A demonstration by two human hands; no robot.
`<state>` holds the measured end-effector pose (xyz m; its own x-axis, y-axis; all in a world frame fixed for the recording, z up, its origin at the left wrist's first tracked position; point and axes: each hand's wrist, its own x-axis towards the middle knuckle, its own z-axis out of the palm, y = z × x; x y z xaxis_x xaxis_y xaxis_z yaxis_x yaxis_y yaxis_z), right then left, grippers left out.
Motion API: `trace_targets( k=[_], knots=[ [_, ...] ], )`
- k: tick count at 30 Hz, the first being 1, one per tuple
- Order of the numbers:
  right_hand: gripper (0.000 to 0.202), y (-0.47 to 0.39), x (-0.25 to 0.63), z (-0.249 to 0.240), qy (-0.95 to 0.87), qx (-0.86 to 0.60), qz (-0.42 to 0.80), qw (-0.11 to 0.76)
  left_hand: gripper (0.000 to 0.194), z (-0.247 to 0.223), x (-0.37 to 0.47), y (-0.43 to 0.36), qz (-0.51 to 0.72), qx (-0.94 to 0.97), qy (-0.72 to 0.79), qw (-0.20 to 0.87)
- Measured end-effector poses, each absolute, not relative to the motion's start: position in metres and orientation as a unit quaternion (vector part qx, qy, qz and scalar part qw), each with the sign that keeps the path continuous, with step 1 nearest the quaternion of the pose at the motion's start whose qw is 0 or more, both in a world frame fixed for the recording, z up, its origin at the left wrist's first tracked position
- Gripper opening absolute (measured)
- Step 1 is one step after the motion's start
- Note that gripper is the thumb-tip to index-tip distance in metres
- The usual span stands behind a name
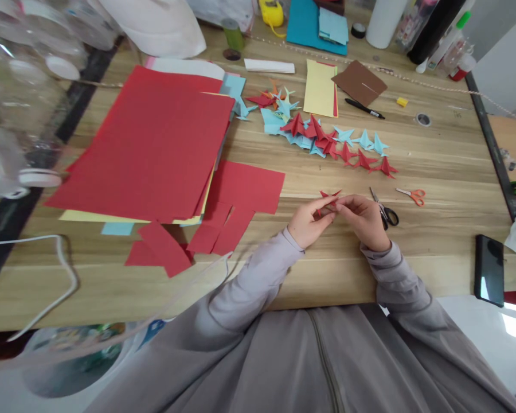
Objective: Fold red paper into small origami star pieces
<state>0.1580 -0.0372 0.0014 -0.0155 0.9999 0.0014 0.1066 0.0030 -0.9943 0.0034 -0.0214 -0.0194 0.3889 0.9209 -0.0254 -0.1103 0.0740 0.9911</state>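
Pinched between my two hands is a small red origami crane point(330, 194), its pointed tips showing beyond the fingers. My left hand point(310, 221) grips it from the left. My right hand point(363, 218) has thumb and forefinger closed at its right side; the lower part is hidden by the fingers. Black scissors point(387, 213) lie just beside my right hand, and small orange-handled scissors point(416, 197) are farther right. Beyond the hands sit rows of folded red cranes point(346, 154) and light blue cranes point(365, 140).
A stack of red paper point(150, 143) covers the left, with cut red pieces point(236, 226) near it. Farther back are yellow sheets point(319, 89), brown paper point(360, 83), a black pen point(364, 108) and a tape measure point(272, 14). A phone point(489, 269) lies at the right edge.
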Motion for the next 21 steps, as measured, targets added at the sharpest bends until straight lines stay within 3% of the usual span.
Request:
trace_targets(
  k=[11,21],
  knots=[
    [0.014,-0.035,0.168,0.010,-0.618,-0.464,0.479,0.416,0.041,-0.002,-0.018,-0.006,0.324,0.371,0.333,0.804],
    [0.015,-0.035,0.175,0.015,-0.617,-0.456,0.500,0.401,0.038,0.003,-0.025,0.001,0.276,0.367,0.282,0.842]
  ],
)
